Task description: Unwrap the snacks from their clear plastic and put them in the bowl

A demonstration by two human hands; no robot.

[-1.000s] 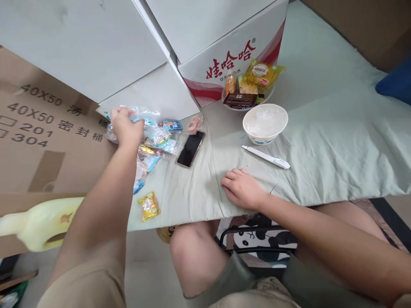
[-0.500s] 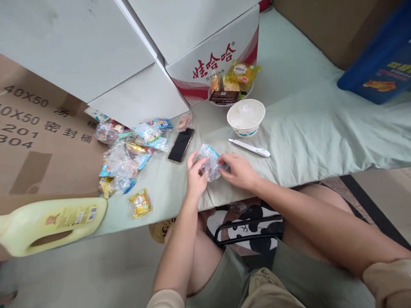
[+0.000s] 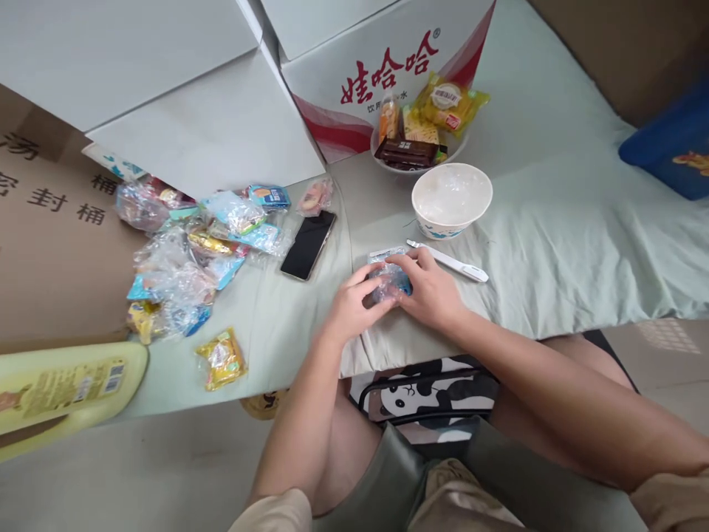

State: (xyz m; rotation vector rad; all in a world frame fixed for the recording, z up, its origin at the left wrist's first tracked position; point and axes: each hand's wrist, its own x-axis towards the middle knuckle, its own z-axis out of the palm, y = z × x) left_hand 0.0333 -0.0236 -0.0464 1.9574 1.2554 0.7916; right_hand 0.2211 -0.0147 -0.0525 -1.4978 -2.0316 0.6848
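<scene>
A crinkled clear plastic wrapper (image 3: 386, 275) with blue printing lies on the green cloth near its front edge. From the left, my left hand (image 3: 353, 304) curls its fingers onto the wrapper. My right hand (image 3: 433, 293) grips the wrapper's other side, its fingers partly covering it. Just beyond my right hand is a white utility knife (image 3: 451, 261). Behind the knife stands a white paper bowl (image 3: 451, 198) with clear plastic inside. Left of my hands lies a black phone (image 3: 309, 245), beside a small pink wrapped snack (image 3: 315, 197).
A heap of wrapped snacks (image 3: 182, 270) sits at the left, with a yellow packet (image 3: 221, 360) nearer me. A bowl of snacks (image 3: 413, 167) stands against a white carton (image 3: 332, 92). A yellow jug (image 3: 119, 380) and a blue container (image 3: 668, 159) flank the cloth.
Both hands have lowered the wrapper onto the cloth and pressed it flatter and more compact. My right hand has turned over it. The camera view has shifted closer.
</scene>
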